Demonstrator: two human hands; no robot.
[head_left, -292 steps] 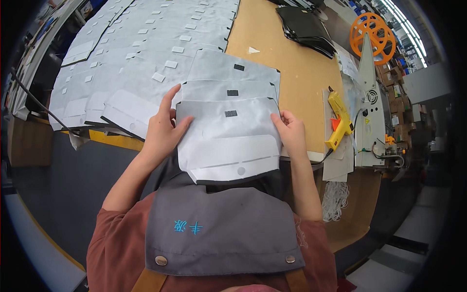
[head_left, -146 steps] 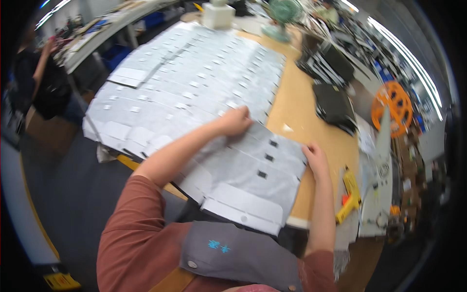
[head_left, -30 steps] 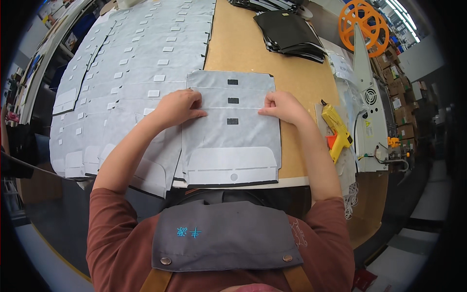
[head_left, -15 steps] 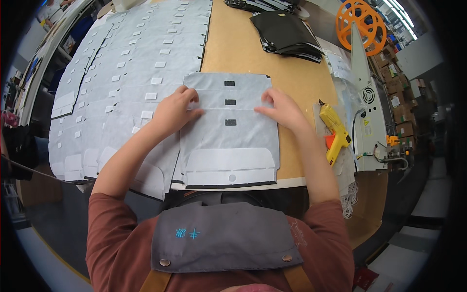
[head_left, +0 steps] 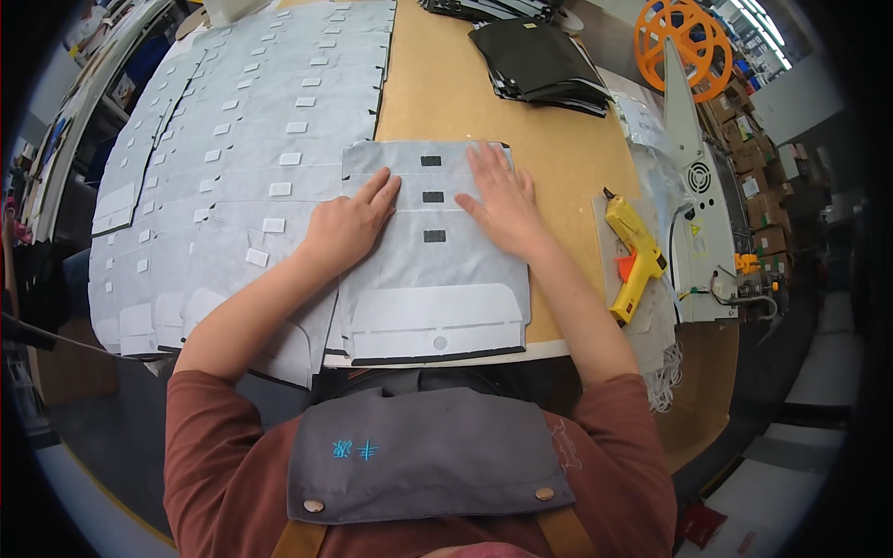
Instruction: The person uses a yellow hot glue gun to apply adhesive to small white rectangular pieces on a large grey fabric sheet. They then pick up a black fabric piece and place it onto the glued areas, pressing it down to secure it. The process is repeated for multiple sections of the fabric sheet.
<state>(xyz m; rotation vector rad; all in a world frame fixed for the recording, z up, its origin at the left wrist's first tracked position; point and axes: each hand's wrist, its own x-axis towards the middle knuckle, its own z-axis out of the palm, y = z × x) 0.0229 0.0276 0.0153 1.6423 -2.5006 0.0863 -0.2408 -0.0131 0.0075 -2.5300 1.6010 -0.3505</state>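
Observation:
A light grey fabric panel (head_left: 391, 265) lies flat in front of me at the table's front edge. Down its middle run three small black patches (head_left: 434, 236). Across its near end is a white flap-shaped piece (head_left: 437, 316) with a round mark. My left hand (head_left: 346, 226) rests on the panel's left side, index and middle fingers stretched out, the others curled under. On the right side my right hand (head_left: 503, 203) lies flat with fingers spread, covering part of that edge. Neither hand grips anything.
Overlapping grey panels with white patches (head_left: 290, 159) cover the table's left side. Black sheets (head_left: 539, 63) are stacked at the back on the tan tabletop (head_left: 437, 84). At right are a yellow glue gun (head_left: 633, 265), a pale machine (head_left: 691, 232), an orange reel (head_left: 684, 51) and white cords (head_left: 663, 377).
Both hands have gone from pinched fingers at the panel's sides to lying on its surface. The right hand has moved farther up and opened out flat.

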